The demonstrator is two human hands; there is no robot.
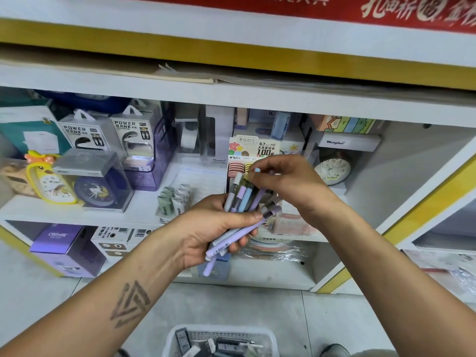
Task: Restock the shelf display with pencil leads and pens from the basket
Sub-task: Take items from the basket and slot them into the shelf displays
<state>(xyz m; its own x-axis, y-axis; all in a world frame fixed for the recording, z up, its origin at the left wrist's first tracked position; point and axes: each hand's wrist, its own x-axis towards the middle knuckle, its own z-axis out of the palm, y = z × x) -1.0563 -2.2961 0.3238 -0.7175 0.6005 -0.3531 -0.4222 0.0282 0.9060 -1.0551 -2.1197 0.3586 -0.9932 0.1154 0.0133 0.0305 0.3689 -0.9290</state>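
My left hand (pixel 219 228) grips a bundle of pens (pixel 242 197) in purple, blue, grey and dark colours, fanned upward in front of the shelf. My right hand (pixel 286 181) pinches the top end of one pen in that bundle. Right behind the hands stands the pencil-lead display box (pixel 251 148) marked 0.7 HB, with pink and yellow lead cases in it. A white mesh basket (pixel 268 336) sits on the floor at the bottom edge and holds several dark lead packs.
The white shelf (pixel 144 210) carries a group of small green-grey tubes (pixel 172 199), power bank boxes (pixel 85 132), a yellow duck clock (pixel 51 181), a boxed blue clock (pixel 98 186) and a white alarm clock (pixel 333 171). Purple boxes (pixel 61 243) fill the lower shelf.
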